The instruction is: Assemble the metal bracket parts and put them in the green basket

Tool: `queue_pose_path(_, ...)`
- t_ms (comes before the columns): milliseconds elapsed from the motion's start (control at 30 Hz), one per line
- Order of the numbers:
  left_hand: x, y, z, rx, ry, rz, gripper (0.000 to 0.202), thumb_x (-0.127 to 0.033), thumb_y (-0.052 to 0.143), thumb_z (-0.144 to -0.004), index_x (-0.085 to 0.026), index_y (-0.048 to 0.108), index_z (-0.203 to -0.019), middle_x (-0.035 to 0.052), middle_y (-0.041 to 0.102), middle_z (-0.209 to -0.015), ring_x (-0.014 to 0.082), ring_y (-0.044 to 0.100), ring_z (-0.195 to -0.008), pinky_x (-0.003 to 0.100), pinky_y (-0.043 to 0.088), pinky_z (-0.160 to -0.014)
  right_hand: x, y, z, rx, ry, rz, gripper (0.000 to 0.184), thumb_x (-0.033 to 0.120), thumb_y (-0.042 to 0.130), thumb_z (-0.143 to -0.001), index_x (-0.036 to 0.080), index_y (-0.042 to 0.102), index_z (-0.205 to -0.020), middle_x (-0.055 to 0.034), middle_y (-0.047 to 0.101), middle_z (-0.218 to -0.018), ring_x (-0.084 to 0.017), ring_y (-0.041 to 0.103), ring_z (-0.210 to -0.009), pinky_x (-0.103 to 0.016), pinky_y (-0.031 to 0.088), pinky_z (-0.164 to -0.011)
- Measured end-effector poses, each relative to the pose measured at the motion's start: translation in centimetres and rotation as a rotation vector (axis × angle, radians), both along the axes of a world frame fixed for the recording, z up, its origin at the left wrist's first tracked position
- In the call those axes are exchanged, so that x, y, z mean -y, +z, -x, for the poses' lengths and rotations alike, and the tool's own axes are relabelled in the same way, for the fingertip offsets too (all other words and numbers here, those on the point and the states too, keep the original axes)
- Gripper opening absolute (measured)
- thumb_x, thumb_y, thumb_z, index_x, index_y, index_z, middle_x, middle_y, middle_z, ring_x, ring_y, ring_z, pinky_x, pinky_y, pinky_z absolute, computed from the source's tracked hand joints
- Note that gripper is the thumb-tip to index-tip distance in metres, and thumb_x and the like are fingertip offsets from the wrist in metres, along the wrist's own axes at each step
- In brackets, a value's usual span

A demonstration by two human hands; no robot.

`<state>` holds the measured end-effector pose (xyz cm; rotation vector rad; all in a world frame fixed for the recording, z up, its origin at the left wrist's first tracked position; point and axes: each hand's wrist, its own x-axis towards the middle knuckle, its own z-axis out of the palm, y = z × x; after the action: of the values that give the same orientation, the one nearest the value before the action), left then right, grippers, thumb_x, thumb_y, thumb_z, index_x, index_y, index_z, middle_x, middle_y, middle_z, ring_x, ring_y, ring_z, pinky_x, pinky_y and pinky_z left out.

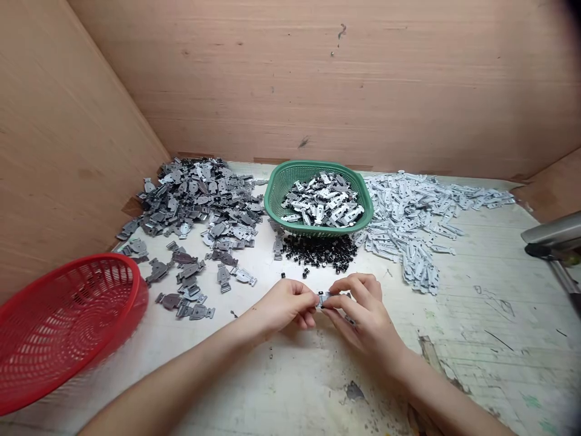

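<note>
Over the table (290,393): left hand (290,306), right hand (358,306), both pinched closed on one metal piece (323,298).
Green basket (313,230): just beyond, holding parts (322,200).

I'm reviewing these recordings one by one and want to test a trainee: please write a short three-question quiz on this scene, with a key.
1. Multiple choice: what is heaped at the near side of the green basket?
A) Pale metal strips
B) Small black pieces
C) Grey metal plates

2. True or false: the red basket is farther left than the green basket.

3. Short answer: what is at the fingertips of the left hand and the right hand?

Key:
1. B
2. True
3. A small metal part; both hands' fingertips are on it.
</note>
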<state>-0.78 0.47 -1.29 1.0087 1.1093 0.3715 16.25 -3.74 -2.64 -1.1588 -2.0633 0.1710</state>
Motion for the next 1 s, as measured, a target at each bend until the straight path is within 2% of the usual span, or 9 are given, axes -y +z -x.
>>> queue_pose_path(167,0.0,0.3,-0.1,-0.017,0.013,0.009,0.014,-0.025,0.055,-0.069,-0.014,0.054,-0.061,-0.0018,0.055,-0.05,0.0079,0.052,-0.045,0.02,0.04,-0.048,-0.5,0.8,-1.0,-0.001,0.016,0.028,0.006,0.019,0.057,-0.084,0.02,0.061,-0.087,-0.0093,0.057,-0.091,-0.024,0.046,-0.089,-0.04,0.039,-0.074)
queue_pose_path(267,0.0,0.5,0.0,-0.049,-0.073,0.031,0.012,-0.024,0.055,-0.066,-0.014,0.054,-0.059,-0.0024,0.053,-0.047,0.0081,0.052,-0.044,0.019,0.038,-0.046,-2.4,1.1,-2.0,0.023,0.046,0.092,0.009,0.018,0.051,-0.087,0.019,0.059,-0.091,-0.0082,0.055,-0.087,-0.021,0.049,-0.084,-0.035,0.042,-0.069)
queue_pose_path(367,0.2,0.5,0.2,-0.066,-0.193,0.071,0.009,-0.021,0.055,-0.063,-0.015,0.053,-0.057,-0.0037,0.05,-0.046,0.0085,0.052,-0.044,0.019,0.037,-0.045,-5.2,0.7,-1.6,0.238,0.203,0.134,0.013,0.014,0.048,-0.088,0.019,0.06,-0.09,-0.0059,0.055,-0.082,-0.018,0.05,-0.077,-0.029,0.041,-0.063)
queue_pose_path(467,0.2,0.3,0.4,-0.04,-0.266,0.079,0.012,-0.021,0.056,-0.062,-0.015,0.051,-0.053,-0.0041,0.047,-0.048,0.0096,0.053,-0.046,0.02,0.039,-0.046,-7.4,0.0,0.5,0.579,0.35,0.029,0.011,0.012,0.05,-0.086,0.016,0.06,-0.086,-0.0072,0.055,-0.082,-0.018,0.048,-0.076,-0.029,0.036,-0.06)
queue_pose_path(567,0.1,0.3,0.4,-0.049,-0.273,0.075,0.013,-0.021,0.054,-0.062,-0.015,0.05,-0.051,-0.0032,0.048,-0.046,0.0097,0.052,-0.045,0.021,0.041,-0.047,-8.4,-0.2,2.2,0.712,0.454,-0.053,0.011,0.014,0.052,-0.083,0.016,0.057,-0.074,-0.0076,0.053,-0.078,-0.019,0.045,-0.074,-0.03,0.033,-0.06)
queue_pose_path(667,-0.2,0.3,0.4,-0.089,-0.197,0.077,0.01,-0.021,0.054,-0.062,-0.015,0.051,-0.055,-0.0023,0.052,-0.044,0.0091,0.05,-0.043,0.021,0.039,-0.047,-8.4,-0.3,1.7,0.681,0.405,-0.052,0.011,0.011,0.052,-0.08,0.016,0.055,-0.07,-0.007,0.052,-0.075,-0.019,0.042,-0.072,-0.03,0.031,-0.061)
queue_pose_path(800,-0.5,0.2,0.6,-0.075,-0.149,0.059,0.008,-0.022,0.054,-0.063,-0.015,0.053,-0.059,-0.0026,0.054,-0.046,0.0091,0.051,-0.045,0.019,0.037,-0.046,-7.7,-0.5,-1.1,0.629,0.253,0.001,0.018,0.007,0.043,-0.084,0.014,0.056,-0.073,-0.0069,0.051,-0.075,-0.016,0.041,-0.067,-0.028,0.031,-0.057)
queue_pose_path(900,-0.4,0.1,0.6,-0.059,-0.176,0.067,0.007,-0.021,0.054,-0.062,-0.015,0.054,-0.059,-0.0032,0.053,-0.049,0.0088,0.052,-0.046,0.019,0.038,-0.046,-7.1,-0.8,-2.5,0.597,0.243,0.033,0.018,0.011,0.041,-0.088,0.014,0.057,-0.08,-0.0061,0.051,-0.078,-0.016,0.042,-0.068,-0.026,0.031,-0.057)
queue_pose_path(1000,-0.4,0.1,0.6,-0.08,-0.195,0.076,0.006,-0.02,0.053,-0.061,-0.015,0.053,-0.056,-0.0031,0.052,-0.047,0.0091,0.052,-0.046,0.02,0.039,-0.046,-7.0,-0.8,-2.2,0.595,0.268,-0.008,0.019,0.011,0.04,-0.089,0.015,0.058,-0.089,-0.0061,0.052,-0.08,-0.017,0.042,-0.07,-0.027,0.031,-0.056)
